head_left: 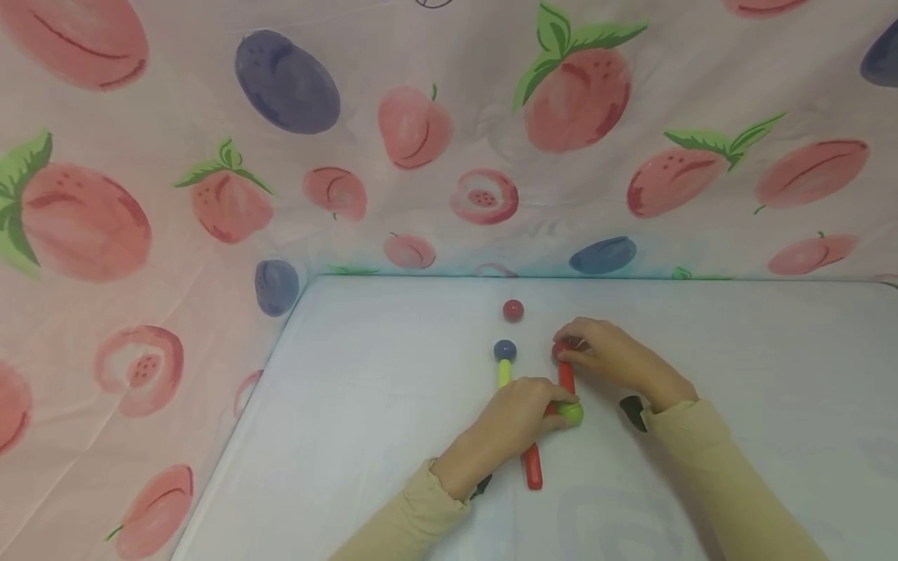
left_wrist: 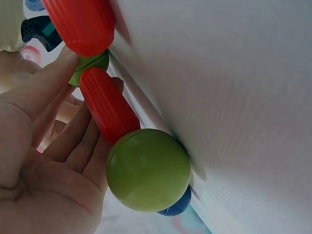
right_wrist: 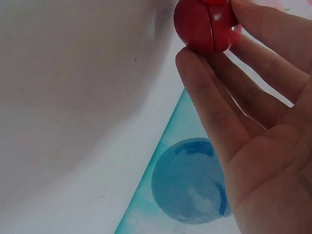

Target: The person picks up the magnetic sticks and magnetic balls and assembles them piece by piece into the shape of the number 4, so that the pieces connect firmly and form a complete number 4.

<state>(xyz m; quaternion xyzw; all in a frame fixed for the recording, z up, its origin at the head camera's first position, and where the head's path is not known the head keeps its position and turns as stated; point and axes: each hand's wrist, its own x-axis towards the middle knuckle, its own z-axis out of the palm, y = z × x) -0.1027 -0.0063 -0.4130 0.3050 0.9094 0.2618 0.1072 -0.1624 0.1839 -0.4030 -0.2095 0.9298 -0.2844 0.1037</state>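
Note:
My left hand (head_left: 515,413) pinches a green ball (head_left: 571,414) at the end of a short red stick (left_wrist: 108,105). A second, nearer green ball (left_wrist: 148,170) sits at that stick's other end, hidden beneath the hand in the head view. My right hand (head_left: 617,354) holds a red ball (right_wrist: 207,27) between thumb and fingers. Another red stick (head_left: 567,378) runs from this ball down to the pinched green one. Left of it, a blue ball (head_left: 505,350) tops a yellow-green stick (head_left: 504,372), whose lower part disappears behind my left hand.
A loose red ball (head_left: 514,310) lies beyond the blue one. Below my left hand, a red stick (head_left: 533,467) points toward me. The white table (head_left: 379,374) meets a fruit-patterned cloth (head_left: 449,210) at its back and left edges.

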